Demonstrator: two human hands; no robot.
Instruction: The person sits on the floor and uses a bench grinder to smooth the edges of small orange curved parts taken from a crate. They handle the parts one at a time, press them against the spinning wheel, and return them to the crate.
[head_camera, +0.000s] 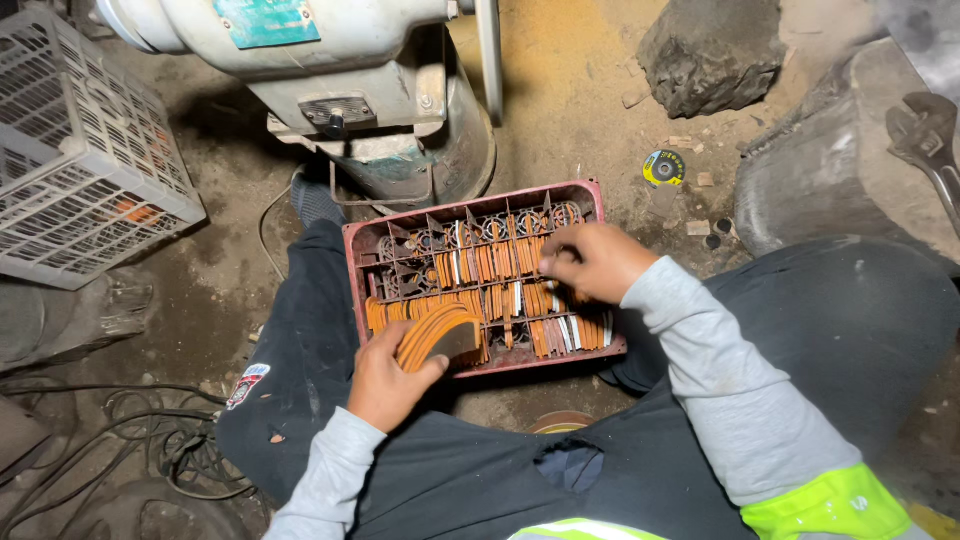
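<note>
Orange curved strips (432, 335) sit clenched as a bundle in the left hand (385, 385) at the red crate's (352, 262) near-left corner, while the right hand (592, 262), fingers pinching upright pieces, works nearer the crate's middle.

I sit in a rough workshop; beyond my fingers stands a bench grinder (330, 70) on its pedestal; a pipe wrench (925, 135) lies to their right; a grinding disc (663, 167) rests on the dirt floor (560, 90); cables (150, 440) coil left.
</note>
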